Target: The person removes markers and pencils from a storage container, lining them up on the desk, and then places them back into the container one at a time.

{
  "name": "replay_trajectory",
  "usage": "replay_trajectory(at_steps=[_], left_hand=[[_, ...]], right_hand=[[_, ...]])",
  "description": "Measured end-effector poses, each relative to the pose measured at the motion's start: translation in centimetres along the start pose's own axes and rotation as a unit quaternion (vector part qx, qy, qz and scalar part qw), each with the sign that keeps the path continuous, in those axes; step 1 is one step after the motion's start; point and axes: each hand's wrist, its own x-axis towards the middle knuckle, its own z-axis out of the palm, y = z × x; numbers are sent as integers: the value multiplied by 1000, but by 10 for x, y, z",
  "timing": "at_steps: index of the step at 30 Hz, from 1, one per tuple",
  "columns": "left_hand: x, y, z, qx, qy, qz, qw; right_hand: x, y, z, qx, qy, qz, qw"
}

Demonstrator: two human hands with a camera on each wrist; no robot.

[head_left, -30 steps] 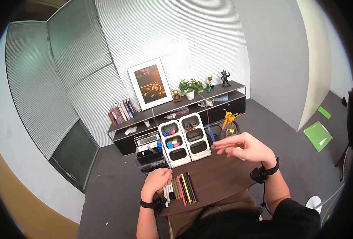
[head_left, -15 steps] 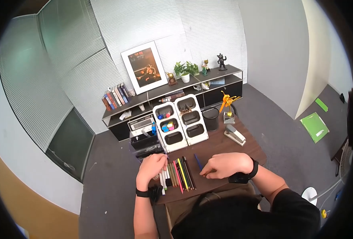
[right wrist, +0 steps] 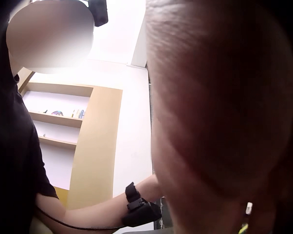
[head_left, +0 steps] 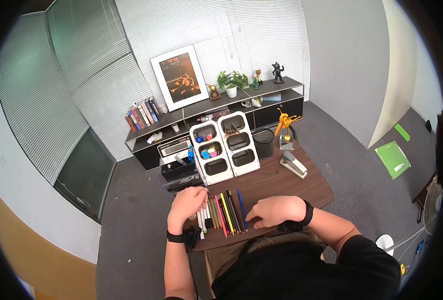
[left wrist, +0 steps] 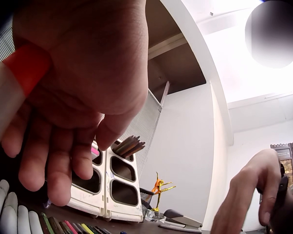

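In the head view, my left hand (head_left: 187, 204) lies over the upper ends of several white markers (head_left: 201, 226) at the row's left side. The left wrist view shows its fingers (left wrist: 60, 183) loosely bent, and a cylinder with a red end (left wrist: 29, 68) close by the palm. My right hand (head_left: 276, 211) is low over the table, fingertips beside the lower part of a blue pencil (head_left: 241, 204). This pencil lies just right of the row of pencils, which includes a pink one (head_left: 220, 216) and a yellow one (head_left: 227, 212).
Behind the row, a white six-compartment organizer (head_left: 220, 169) holds pencils and colourful small items. A black mesh cup (head_left: 264, 145), a gold figurine (head_left: 286, 130) and a stapler (head_left: 293, 165) stand to its right. A dark file holder (head_left: 179, 172) is at its left.
My right hand has come down from beside the organizer with the blue pencil, which now lies alongside the row. My left hand has stayed by the white markers.
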Motion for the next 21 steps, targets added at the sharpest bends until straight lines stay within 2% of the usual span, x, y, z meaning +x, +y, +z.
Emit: replay_trajectory(at_steps=[1,3,6,10,12,19,21], left_hand=[[1,-2,1,0,1,1,1000],[3,-7,3,8,8,16,1000],[4,-8,3,6,7,13,1000],[1,-3,2,-13,-1,-9,1000],[3,-8,3,12,10,16,1000],[2,-4,1,2,3,14,1000],[2,-3,1,1,3,11,1000]], right_hand=[[4,7,4,-1,0,0,1000],[21,32,19,-40,104,-34,993],[37,45,23,-12,66,-21,998],[43,48,26,6,86,-65,994],[44,46,24,-3,76,-78,994],[44,47,23,11,61,-73,995],[44,48,24,3,79,-79,994]])
